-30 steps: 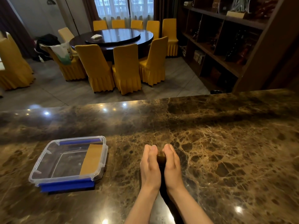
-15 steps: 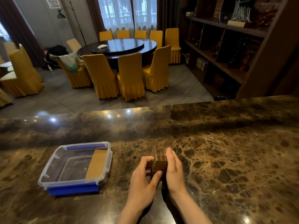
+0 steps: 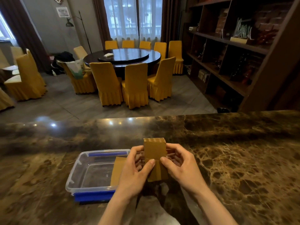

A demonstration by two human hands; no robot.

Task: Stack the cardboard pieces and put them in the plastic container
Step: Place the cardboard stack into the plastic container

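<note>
A stack of brown cardboard pieces (image 3: 155, 151) is held above the marble counter, its flat face turned toward me. My left hand (image 3: 134, 174) grips its left side with the thumb on the front face. From the right, my right hand (image 3: 181, 166) holds it the same way, thumb on the face. Just left of my hands sits a clear plastic container (image 3: 78, 172) with blue clips. One cardboard piece (image 3: 117, 171) lies inside it against the right wall, partly hidden by my left hand.
The dark marble counter (image 3: 235, 159) stretches to both sides, with its far edge above the stack. Beyond it are a round dining table (image 3: 123, 56) with yellow chairs and a wooden shelf unit (image 3: 235, 51) on the right.
Both hands lifted the cardboard stack off the counter and tilted it so its face shows. The grip changed from palms pressed on the sides to fingers and thumbs. The view tilted upward.
</note>
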